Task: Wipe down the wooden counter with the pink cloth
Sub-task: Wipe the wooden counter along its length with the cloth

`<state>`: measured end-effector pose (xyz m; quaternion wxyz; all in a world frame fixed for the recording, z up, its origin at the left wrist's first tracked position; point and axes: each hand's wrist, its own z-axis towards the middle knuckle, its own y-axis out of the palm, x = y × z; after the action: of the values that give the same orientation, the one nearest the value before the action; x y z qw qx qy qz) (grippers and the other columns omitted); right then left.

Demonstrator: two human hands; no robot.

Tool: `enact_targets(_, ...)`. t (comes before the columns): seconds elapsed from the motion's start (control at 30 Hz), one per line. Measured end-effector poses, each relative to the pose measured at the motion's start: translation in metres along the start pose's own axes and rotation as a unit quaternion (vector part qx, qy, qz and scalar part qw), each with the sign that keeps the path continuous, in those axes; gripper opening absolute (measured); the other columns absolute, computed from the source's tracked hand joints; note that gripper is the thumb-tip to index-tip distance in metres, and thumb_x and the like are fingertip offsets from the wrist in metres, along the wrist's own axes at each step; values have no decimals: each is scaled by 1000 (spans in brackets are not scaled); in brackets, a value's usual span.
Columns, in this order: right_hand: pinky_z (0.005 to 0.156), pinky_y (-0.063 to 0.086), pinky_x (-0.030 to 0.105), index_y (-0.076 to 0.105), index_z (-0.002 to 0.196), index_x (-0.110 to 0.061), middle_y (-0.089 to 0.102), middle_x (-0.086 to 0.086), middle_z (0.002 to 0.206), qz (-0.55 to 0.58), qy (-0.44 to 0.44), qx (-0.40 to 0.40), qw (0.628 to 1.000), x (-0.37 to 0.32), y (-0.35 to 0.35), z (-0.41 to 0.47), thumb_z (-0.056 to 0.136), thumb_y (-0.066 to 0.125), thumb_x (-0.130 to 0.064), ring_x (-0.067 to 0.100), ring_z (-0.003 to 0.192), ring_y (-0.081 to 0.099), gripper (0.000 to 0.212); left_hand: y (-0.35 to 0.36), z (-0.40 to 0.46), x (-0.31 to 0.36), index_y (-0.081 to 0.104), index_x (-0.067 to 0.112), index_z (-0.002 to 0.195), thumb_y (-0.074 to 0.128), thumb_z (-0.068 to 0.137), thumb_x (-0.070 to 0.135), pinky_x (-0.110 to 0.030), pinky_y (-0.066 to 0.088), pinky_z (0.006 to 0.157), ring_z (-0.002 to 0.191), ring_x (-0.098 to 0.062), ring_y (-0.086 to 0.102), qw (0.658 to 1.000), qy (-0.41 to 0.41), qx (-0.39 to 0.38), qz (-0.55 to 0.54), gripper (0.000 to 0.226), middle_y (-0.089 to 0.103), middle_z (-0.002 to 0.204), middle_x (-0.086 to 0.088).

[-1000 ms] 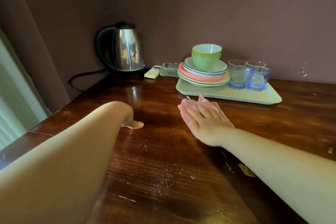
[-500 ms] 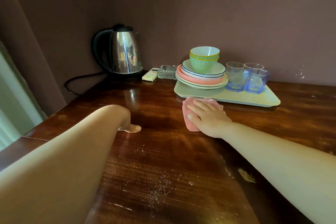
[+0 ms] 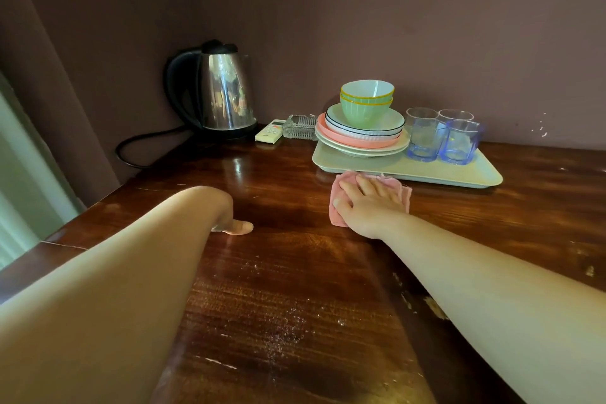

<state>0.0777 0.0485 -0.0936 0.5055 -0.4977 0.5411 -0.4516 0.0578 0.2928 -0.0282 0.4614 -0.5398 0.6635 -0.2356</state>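
Head view, right hand (image 3: 369,207) flat, fingers straight, atop pink cloth (image 3: 337,207), wooden counter (image 3: 295,272)

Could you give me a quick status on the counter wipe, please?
Right hand flat on pink cloth, against pale green tray. Left hand resting on wooden counter; white specks unwiped.

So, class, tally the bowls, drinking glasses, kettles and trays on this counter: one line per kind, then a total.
Bowls: 2, stacked
Drinking glasses: 3
Kettle: 1
Tray: 1
Total: 7
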Motion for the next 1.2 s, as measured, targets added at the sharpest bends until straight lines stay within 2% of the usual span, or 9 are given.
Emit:
enact_targets(0.2,122,-5,48,1,157,-39,-6,-5,166,-8,-101,-10,995,1,22,-27,94,6,-58,21,152,-11,65,1,2,0,37,6,143,30,87,72,-36,36,107,128,-27,45,1000,-2,-7,-11,87,44,144,-9)
enact_targets(0.27,122,-5,47,2,157,-39,-8,-5,167,-1,-86,-26,996,-3,13,-15,99,11,-56,20,153,-11,61,2,3,0,36,5,143,30,88,72,-36,37,106,127,-27,46,1000,-3,-4,-19,87,44,144,-9)
enact_targets(0.4,122,-2,48,7,158,-35,-4,-2,167,-15,-44,-7,999,-21,4,-7,102,12,-51,24,153,-9,59,5,4,0,34,4,145,29,88,71,-38,31,110,136,-30,36,1000,-8,1,-29,87,36,150,-12)
enact_targets(0.57,120,-9,48,1,157,-39,-9,-6,167,-1,-130,-16,991,-19,24,-41,94,6,-59,21,152,-14,66,9,8,-1,31,4,146,29,89,70,-38,30,112,138,-30,33,1000,-4,3,-27,87,32,152,-12)
enact_targets(0.77,122,-1,49,8,158,-32,-2,-2,167,-19,-83,-11,996,-43,5,-19,103,15,-46,23,152,-7,58,9,10,-1,30,4,146,28,88,71,-39,30,111,138,-31,32,1000,-14,2,-26,89,32,152,-13)
enact_targets(0.97,122,-5,50,5,157,-38,-5,-6,166,-5,-173,-17,985,-39,25,-49,99,9,-54,21,152,-10,60,16,18,-3,38,5,141,30,83,76,-43,35,108,131,-33,41,999,-18,8,-43,92,40,147,-13)
enact_targets(1.1,121,4,51,17,155,-35,7,-1,165,-19,-139,-9,990,-55,9,-33,101,16,-48,23,152,0,55,16,22,-3,35,6,144,32,82,77,-43,33,110,135,-33,37,998,-28,9,-54,94,35,150,-13)
enact_targets(1.2,122,-1,50,12,157,-34,-2,-1,166,4,-141,-21,990,-64,8,-40,103,14,-43,24,152,-7,55,21,27,-4,37,7,143,35,78,81,-42,37,106,131,-33,41,996,-38,23,-72,98,38,147,-13)
